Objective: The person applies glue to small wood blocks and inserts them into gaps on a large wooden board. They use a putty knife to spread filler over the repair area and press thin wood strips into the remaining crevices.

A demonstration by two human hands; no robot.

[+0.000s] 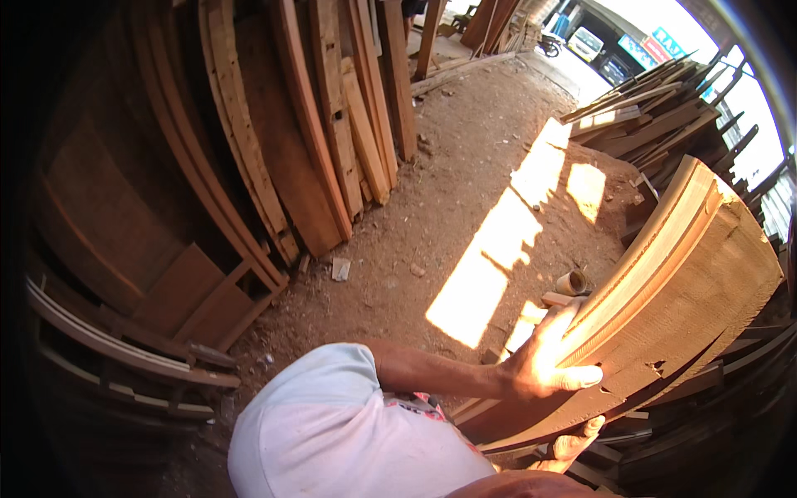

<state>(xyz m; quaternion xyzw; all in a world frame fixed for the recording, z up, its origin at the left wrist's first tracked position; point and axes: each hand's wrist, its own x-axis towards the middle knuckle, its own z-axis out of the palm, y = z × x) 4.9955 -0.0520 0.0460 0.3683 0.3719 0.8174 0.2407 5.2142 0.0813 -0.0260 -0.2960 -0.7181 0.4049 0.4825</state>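
A long stack of wooden planks (664, 307) slants across the right side, its broad face toward me and its layered edges along the top. My left hand (544, 357) grips the upper edge, with the thumb pressed on the broad face and the fingers over the far side. Below, my right hand (571, 446) holds the lower edge, its thumb and part of the fingers showing. The lower end of the planks passes behind my left forearm and shirt.
Tall boards and door frames (282, 124) lean along the left side. A pile of loose timber (656, 120) stands at the far right. A brown tape roll (571, 283) lies by the planks on the dirt floor (398, 257). Vehicles (586, 44) show beyond the opening.
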